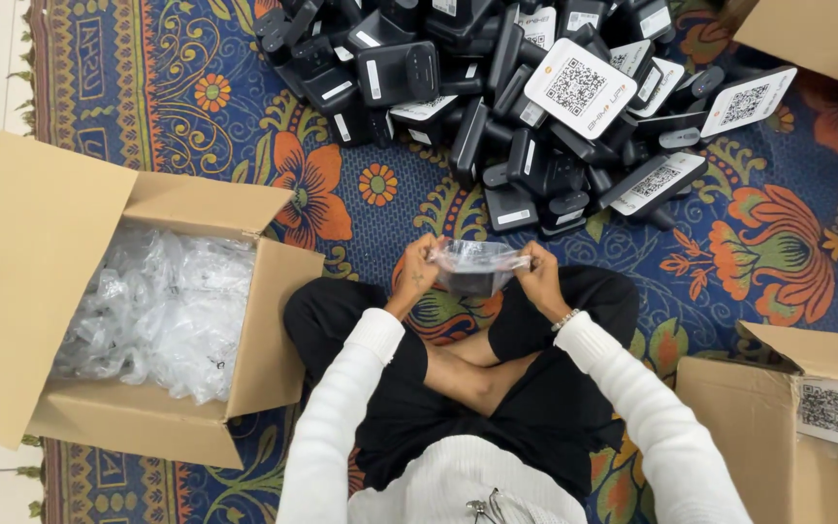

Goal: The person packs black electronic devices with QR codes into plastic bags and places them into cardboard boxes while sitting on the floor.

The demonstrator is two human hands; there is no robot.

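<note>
Both hands, left hand [417, 275] and right hand [538, 275], pinch a clear plastic bag [477, 258] stretched over a black device [467, 281], mouth held taut.

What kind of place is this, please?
Probably a room used for packing by hand: a pile of black devices on a patterned rug, open cardboard boxes, and both hands holding one device in clear plastic.
</note>
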